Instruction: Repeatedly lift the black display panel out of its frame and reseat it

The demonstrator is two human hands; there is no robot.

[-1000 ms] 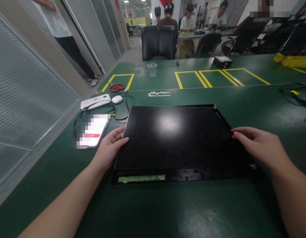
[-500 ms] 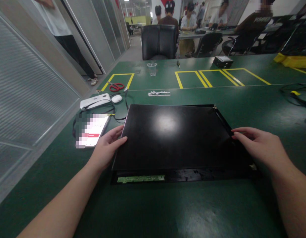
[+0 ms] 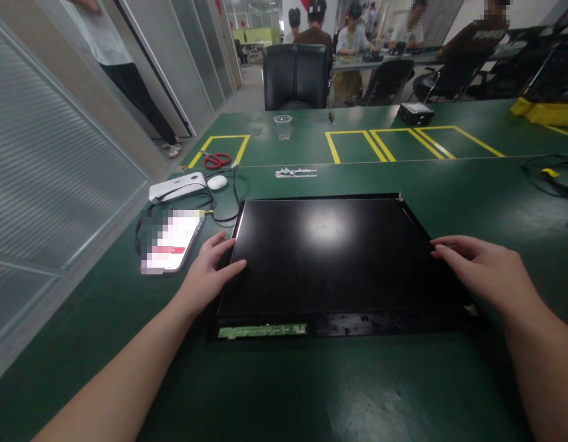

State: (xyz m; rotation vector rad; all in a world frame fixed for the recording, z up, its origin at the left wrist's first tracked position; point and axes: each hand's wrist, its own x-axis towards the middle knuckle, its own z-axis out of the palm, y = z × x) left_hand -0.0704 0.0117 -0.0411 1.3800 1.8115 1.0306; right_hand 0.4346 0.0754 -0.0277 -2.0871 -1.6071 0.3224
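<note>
A glossy black panel point(image 3: 330, 264) lies inside a thin black frame point(image 3: 357, 324) on the green table point(image 3: 274, 393). Along the frame's near left edge runs a green circuit strip point(image 3: 263, 331). My left hand point(image 3: 212, 270) is at the panel's left edge, thumb resting on the surface and fingers spread along the side, not wrapped round it. My right hand point(image 3: 481, 264) pinches the right side of the frame between thumb and fingers. The panel's left edge sits within the frame, with a narrow rim showing beyond it.
To the left are a lit phone point(image 3: 175, 242), a white device point(image 3: 177, 187) with cables, a white mouse-like piece point(image 3: 217, 183) and red scissors point(image 3: 217, 161). Farther back stand a clear cup point(image 3: 283, 127) and a black box point(image 3: 415, 113). Several people are beyond the table.
The panel's left side has dropped and shifted right into the frame, showing the rim at the far and left edges. My left hand moved slightly right with it; my right hand stayed.
</note>
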